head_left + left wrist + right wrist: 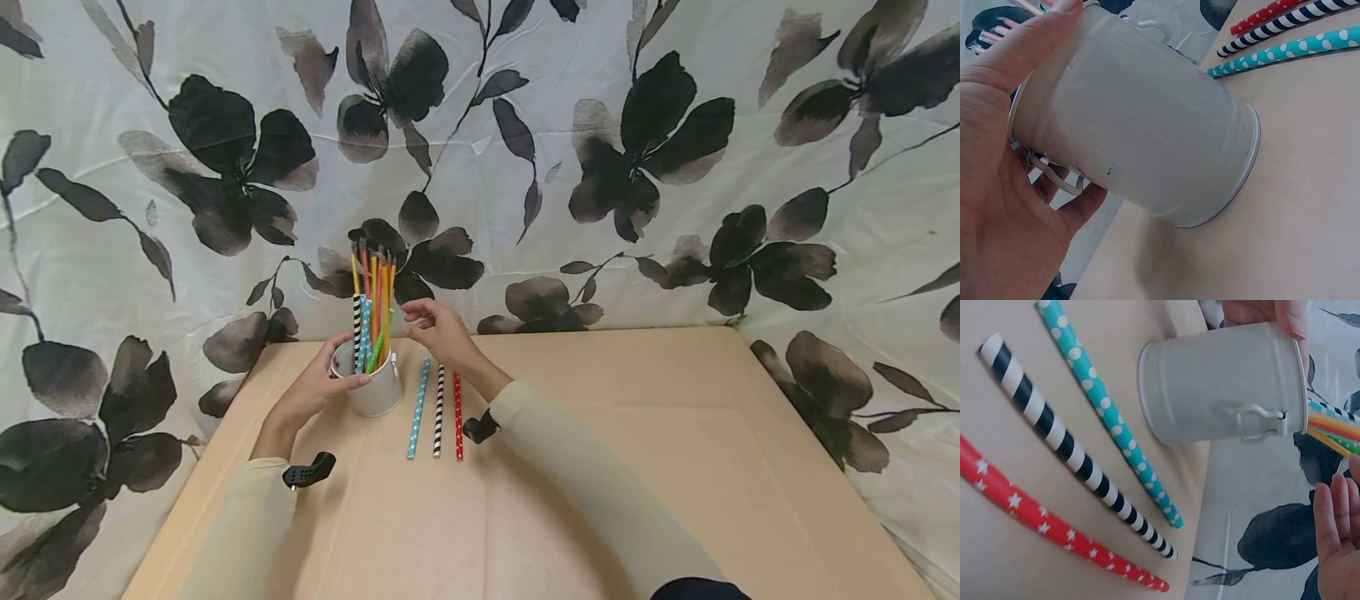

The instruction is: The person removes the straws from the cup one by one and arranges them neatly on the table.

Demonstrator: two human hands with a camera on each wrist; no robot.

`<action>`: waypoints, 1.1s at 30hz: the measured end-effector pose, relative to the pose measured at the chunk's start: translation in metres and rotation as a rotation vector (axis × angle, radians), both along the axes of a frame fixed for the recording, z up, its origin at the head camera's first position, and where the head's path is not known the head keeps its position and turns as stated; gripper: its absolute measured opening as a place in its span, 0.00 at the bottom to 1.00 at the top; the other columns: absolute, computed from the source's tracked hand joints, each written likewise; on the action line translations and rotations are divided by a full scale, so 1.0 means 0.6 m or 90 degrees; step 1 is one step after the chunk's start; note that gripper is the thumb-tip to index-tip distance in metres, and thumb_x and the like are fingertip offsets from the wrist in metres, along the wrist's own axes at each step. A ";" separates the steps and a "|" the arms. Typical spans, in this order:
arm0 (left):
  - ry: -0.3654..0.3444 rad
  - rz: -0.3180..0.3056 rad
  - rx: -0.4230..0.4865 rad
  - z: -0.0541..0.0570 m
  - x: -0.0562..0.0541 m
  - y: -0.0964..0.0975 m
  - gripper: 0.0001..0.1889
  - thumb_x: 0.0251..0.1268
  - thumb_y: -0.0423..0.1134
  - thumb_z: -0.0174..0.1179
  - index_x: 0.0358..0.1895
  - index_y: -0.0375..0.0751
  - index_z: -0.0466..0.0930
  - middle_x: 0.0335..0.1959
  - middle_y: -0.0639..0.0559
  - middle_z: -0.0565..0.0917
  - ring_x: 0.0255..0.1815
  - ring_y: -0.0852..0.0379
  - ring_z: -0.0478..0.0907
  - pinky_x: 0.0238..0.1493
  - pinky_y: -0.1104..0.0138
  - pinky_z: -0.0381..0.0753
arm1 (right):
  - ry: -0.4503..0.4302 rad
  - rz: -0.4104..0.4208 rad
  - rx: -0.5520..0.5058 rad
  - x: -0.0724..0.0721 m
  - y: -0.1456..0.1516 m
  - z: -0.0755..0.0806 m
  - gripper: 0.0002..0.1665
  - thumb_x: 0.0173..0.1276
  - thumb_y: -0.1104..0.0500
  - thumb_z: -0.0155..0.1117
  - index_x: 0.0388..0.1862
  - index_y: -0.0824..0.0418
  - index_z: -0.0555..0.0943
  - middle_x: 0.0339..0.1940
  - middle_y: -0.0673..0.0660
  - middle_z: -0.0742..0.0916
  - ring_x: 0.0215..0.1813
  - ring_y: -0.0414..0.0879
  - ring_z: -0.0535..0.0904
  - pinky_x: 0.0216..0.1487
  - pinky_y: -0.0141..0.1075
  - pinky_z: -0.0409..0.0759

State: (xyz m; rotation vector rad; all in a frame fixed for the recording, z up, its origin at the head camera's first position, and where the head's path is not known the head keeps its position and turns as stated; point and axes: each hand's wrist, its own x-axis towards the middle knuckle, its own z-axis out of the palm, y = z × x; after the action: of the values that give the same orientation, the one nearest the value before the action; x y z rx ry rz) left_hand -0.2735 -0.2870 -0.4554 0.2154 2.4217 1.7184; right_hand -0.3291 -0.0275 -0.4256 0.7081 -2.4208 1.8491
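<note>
My left hand (pixel 318 385) grips a small white metal pail (pixel 1141 119) near its rim, thumb on the near side and fingers around the far side. Standing in the pail are black-and-white striped, blue dotted and green patterned paper straws, with several thin yellow and reddish sticks (pixel 385 287) that have pale, shiny tips. My right hand (pixel 442 333) hovers right of the bundle, its fingertips close to the leaning green straw (pixel 377 352). Right of the pail lie a blue dotted straw (pixel 1104 403), a black-and-white striped straw (pixel 1075 450) and a red straw with white stars (pixel 1054 528).
The pail and loose straws are toward the back left of a light-brown tabletop (pixel 637 433). Behind the table's back edge hangs a white cloth (pixel 525 275) printed with dark flowers. A small wire-loop fitting (pixel 1057 175) sticks out from the pail's side.
</note>
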 end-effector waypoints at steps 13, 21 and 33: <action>0.003 0.009 -0.007 -0.006 -0.005 0.004 0.50 0.65 0.39 0.70 0.82 0.51 0.43 0.78 0.35 0.53 0.75 0.37 0.55 0.74 0.40 0.53 | -0.029 0.015 -0.040 -0.004 -0.033 0.008 0.25 0.70 0.66 0.67 0.65 0.60 0.77 0.55 0.61 0.84 0.49 0.42 0.82 0.49 0.31 0.83; 0.003 0.012 -0.005 -0.005 -0.008 0.007 0.50 0.66 0.40 0.69 0.82 0.52 0.42 0.77 0.34 0.54 0.74 0.36 0.58 0.73 0.42 0.56 | -0.033 0.008 -0.039 -0.009 -0.046 0.004 0.27 0.69 0.63 0.69 0.66 0.60 0.75 0.51 0.53 0.84 0.47 0.39 0.81 0.47 0.29 0.83; 0.005 0.014 0.003 -0.006 -0.009 0.014 0.50 0.66 0.40 0.69 0.82 0.52 0.42 0.78 0.34 0.52 0.76 0.36 0.54 0.75 0.38 0.51 | 0.023 0.037 -0.020 -0.016 -0.034 0.000 0.23 0.76 0.68 0.56 0.67 0.56 0.77 0.59 0.54 0.80 0.54 0.43 0.80 0.50 0.31 0.82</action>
State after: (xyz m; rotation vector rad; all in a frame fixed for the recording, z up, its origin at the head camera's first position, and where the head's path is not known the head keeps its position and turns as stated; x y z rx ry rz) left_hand -0.2789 -0.2785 -0.4588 0.1972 2.4339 1.7354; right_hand -0.3384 -0.0478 -0.4255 0.8113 -2.3693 1.8724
